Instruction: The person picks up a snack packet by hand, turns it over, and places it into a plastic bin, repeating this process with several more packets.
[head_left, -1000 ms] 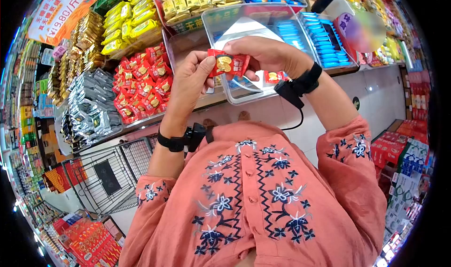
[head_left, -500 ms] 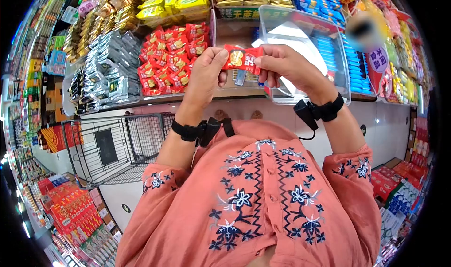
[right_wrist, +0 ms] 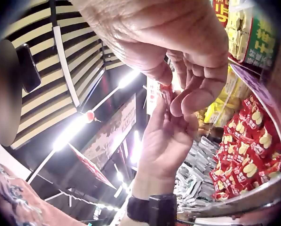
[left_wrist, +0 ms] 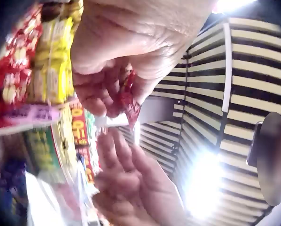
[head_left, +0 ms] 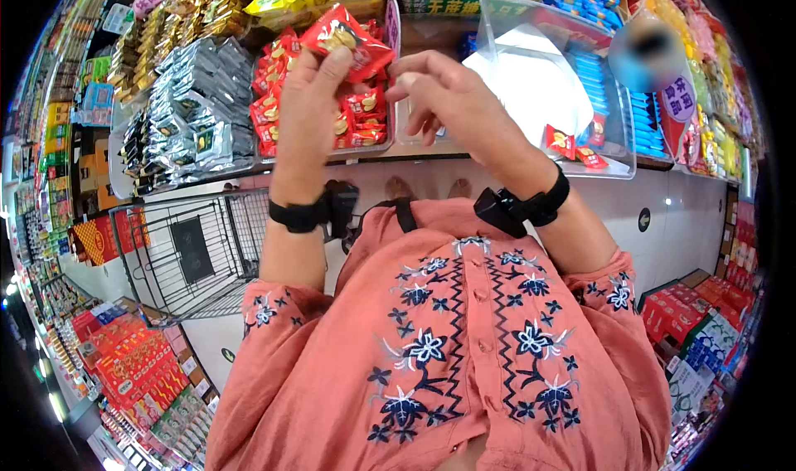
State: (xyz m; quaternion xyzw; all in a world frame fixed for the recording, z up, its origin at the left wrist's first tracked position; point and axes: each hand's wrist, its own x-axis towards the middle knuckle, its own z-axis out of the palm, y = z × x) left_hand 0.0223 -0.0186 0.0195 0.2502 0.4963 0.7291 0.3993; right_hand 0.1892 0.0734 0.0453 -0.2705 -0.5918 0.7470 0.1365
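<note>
A red snack packet (head_left: pixel 347 44) with a pale food picture is pinched between the thumb and fingers of my left hand (head_left: pixel 313 110). It overlaps the pile of matching red packets (head_left: pixel 267 121) in the head view. My right hand (head_left: pixel 473 110) is just to its right, fingers loosely bent and apart from the packet. In the left wrist view the packet (left_wrist: pixel 130 106) pokes out below the left fingers, with the right hand (left_wrist: pixel 135 183) blurred beneath. Two red packets (head_left: pixel 560 141) lie at the near end of a clear plastic bin (head_left: pixel 618 160).
Silver packets (head_left: pixel 195 106) fill the bin on the left, with gold and yellow packs behind. Blue packets (head_left: pixel 647 127) lie on the right, past the tilted clear bin. A wire shopping cart (head_left: pixel 195 255) stands below the counter, left of the person.
Half a second ago both hands held the packet; the right hand has let go. The left hand has carried it left and up, over the red pile. The view has also shifted rightward.
</note>
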